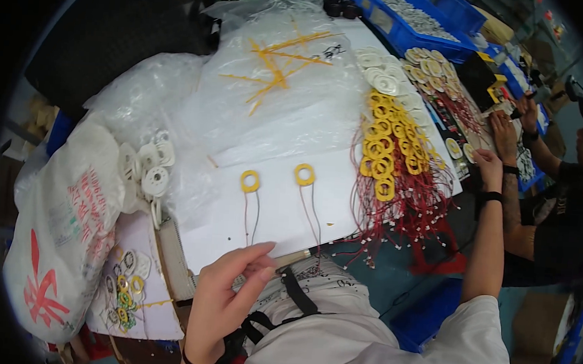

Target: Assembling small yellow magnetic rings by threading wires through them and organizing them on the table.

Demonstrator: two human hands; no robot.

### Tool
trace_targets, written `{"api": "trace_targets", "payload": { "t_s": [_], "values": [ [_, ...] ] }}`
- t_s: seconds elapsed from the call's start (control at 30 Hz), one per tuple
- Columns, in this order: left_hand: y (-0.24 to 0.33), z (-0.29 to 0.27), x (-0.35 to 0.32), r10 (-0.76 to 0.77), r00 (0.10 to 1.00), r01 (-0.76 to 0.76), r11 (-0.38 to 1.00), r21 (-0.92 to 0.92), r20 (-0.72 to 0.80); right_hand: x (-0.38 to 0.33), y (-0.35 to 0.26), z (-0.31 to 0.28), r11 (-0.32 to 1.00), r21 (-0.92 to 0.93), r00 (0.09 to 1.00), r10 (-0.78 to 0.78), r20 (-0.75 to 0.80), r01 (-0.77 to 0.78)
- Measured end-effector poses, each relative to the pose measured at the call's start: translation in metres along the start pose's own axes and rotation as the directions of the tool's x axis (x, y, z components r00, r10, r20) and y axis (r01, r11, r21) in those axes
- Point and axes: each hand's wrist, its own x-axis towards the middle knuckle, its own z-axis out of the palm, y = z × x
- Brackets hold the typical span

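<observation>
Flanking two yellow coils point(250, 181), left hand point(226, 299) curls loose fingers, empty; right hand point(490, 167) fingers unclear beside heaped red-wired coils point(391, 155).

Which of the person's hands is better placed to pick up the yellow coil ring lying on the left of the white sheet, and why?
Likely the left. The left hand sits at the sheet's near edge, just below the left yellow ring and its wire leads. The right hand is stretched far right, past the pile of yellow coils.
</observation>
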Motion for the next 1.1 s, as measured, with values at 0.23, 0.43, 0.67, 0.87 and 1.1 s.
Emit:
{"api": "trace_targets", "payload": {
  "t_s": [0.23,0.43,0.67,0.87,1.1],
  "values": [
    [-0.003,-0.012,0.035,0.039,0.992,0.001,0.950,0.313,-0.121,0.008,0.006,-0.007,0.967,0.204,0.988,0.148,0.040,-0.153],
    [-0.027,-0.019,0.094,0.194,0.970,-0.067,0.793,0.605,-0.146,-0.021,-0.006,-0.029,0.953,0.216,0.977,0.215,0.005,-0.211],
    [-0.052,-0.021,0.107,0.152,0.984,-0.047,0.722,0.690,-0.092,-0.185,-0.154,-0.077,0.943,0.333,0.984,-0.040,0.175,-0.022],
    [-0.035,-0.022,0.097,0.103,0.988,-0.014,0.804,0.594,-0.117,-0.288,-0.207,-0.007,0.583,0.788,0.364,-0.702,0.612,-0.199],
    [0.014,-0.001,0.026,-0.019,1.000,0.020,0.995,0.100,-0.009,-0.372,-0.291,0.111,0.690,0.664,0.767,-0.247,0.592,-0.290]
  ]
}}
